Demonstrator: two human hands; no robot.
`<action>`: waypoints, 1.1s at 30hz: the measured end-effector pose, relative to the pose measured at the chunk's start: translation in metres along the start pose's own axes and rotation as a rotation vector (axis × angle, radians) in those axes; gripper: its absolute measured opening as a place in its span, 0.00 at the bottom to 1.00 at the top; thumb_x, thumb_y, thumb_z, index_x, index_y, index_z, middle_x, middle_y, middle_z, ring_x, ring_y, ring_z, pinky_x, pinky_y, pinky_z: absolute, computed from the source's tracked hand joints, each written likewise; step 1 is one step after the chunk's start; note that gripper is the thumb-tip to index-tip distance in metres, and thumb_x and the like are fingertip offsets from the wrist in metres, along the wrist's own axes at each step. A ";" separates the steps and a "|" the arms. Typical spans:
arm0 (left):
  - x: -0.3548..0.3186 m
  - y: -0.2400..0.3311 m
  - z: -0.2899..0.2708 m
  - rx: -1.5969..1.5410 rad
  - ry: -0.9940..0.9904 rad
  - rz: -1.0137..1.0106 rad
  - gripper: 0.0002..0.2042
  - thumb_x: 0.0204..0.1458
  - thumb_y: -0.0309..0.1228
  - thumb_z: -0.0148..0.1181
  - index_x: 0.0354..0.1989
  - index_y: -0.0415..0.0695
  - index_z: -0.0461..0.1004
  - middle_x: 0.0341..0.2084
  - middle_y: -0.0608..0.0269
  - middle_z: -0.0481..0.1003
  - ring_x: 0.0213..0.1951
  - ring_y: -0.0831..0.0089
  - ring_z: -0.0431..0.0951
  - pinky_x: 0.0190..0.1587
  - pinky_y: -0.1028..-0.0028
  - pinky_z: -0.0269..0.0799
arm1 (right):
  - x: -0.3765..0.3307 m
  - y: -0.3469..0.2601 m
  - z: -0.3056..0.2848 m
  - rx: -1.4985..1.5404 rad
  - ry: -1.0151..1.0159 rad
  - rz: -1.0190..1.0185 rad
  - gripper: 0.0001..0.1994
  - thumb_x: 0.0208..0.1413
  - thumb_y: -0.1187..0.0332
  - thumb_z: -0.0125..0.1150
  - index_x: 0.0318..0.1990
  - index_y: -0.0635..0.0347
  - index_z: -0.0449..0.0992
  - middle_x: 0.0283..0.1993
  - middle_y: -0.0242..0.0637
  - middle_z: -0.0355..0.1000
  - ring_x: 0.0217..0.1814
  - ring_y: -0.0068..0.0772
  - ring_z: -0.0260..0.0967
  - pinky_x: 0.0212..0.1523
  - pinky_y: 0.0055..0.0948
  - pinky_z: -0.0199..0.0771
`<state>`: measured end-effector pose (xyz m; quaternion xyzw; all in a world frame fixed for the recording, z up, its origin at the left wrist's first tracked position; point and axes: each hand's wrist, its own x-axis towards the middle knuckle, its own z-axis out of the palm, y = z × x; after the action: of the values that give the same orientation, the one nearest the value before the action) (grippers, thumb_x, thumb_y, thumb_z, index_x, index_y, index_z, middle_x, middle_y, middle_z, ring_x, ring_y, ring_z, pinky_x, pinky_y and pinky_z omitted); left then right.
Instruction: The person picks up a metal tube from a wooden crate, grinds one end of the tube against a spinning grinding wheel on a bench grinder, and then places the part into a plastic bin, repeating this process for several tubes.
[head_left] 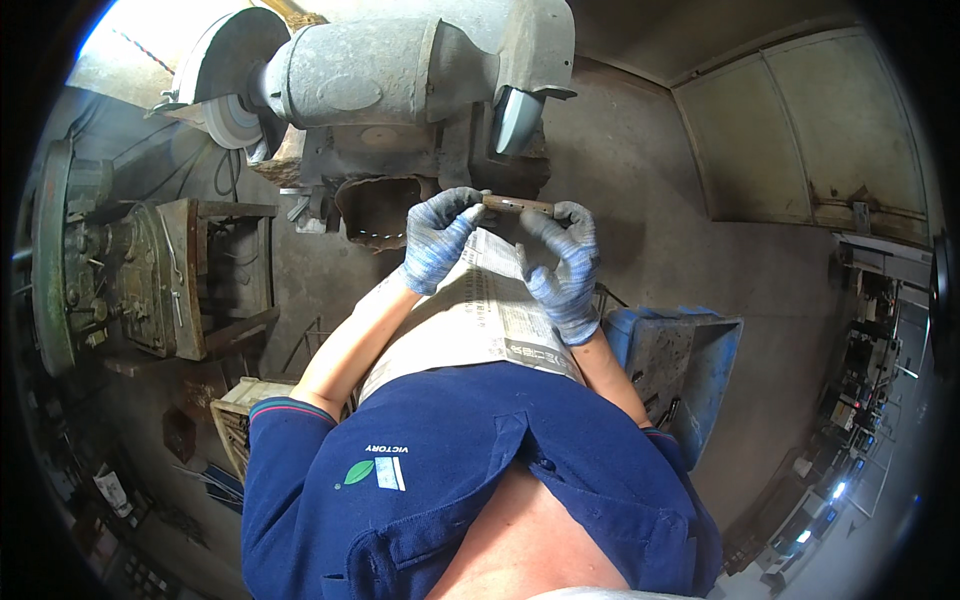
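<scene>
A slim, brownish bar-like metal piece (517, 204) with small dark holes spans the gap between my hands, roughly level. In a grey-and-blue work glove, my left hand (436, 240) pinches its left end between thumb and fingers. My right hand (566, 268), gloved alike, has its fingertips at the right end, while the lower fingers curl loosely. Just beyond my hands stands a grey bench grinder (355, 75). Its right-hand wheel (519, 122) is above and apart from the piece, and its left-hand wheel (232, 122) lies farther off.
Sheets of newspaper (485, 310) cover my lap. A blue bin (712, 375) stands at my right, and a crate (235, 410) at my left. Beneath the grinder is a rusty open container (375, 212). A heavy green machine (135, 275) occupies the far left; metal panels (800, 125) stand back right.
</scene>
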<state>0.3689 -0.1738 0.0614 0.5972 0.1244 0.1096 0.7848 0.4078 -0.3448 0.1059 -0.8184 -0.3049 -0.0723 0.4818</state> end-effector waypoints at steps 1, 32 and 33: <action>0.001 -0.003 -0.002 0.016 -0.009 0.001 0.07 0.52 0.22 0.57 0.39 0.33 0.74 0.29 0.64 0.77 0.31 0.83 0.73 0.36 0.82 0.71 | -0.001 0.001 0.000 0.051 -0.015 -0.004 0.20 0.38 0.68 0.71 0.41 0.65 0.76 0.48 0.47 0.63 0.44 0.40 0.69 0.45 0.31 0.71; 0.007 -0.002 -0.007 -0.023 -0.016 -0.035 0.09 0.52 0.26 0.58 0.38 0.33 0.74 0.29 0.64 0.76 0.31 0.82 0.73 0.36 0.81 0.71 | -0.002 0.020 0.003 0.121 0.086 -0.024 0.15 0.42 0.68 0.68 0.37 0.68 0.78 0.43 0.44 0.68 0.43 0.36 0.68 0.46 0.29 0.69; 0.008 -0.001 -0.007 -0.021 -0.014 -0.040 0.09 0.52 0.26 0.58 0.38 0.33 0.74 0.29 0.63 0.76 0.30 0.81 0.73 0.36 0.81 0.71 | -0.002 0.019 0.002 0.124 0.076 -0.018 0.13 0.42 0.71 0.67 0.37 0.66 0.78 0.43 0.43 0.68 0.45 0.37 0.68 0.47 0.29 0.68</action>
<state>0.3739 -0.1657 0.0580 0.5870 0.1296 0.0910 0.7939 0.4172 -0.3510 0.0898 -0.7809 -0.2977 -0.0885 0.5420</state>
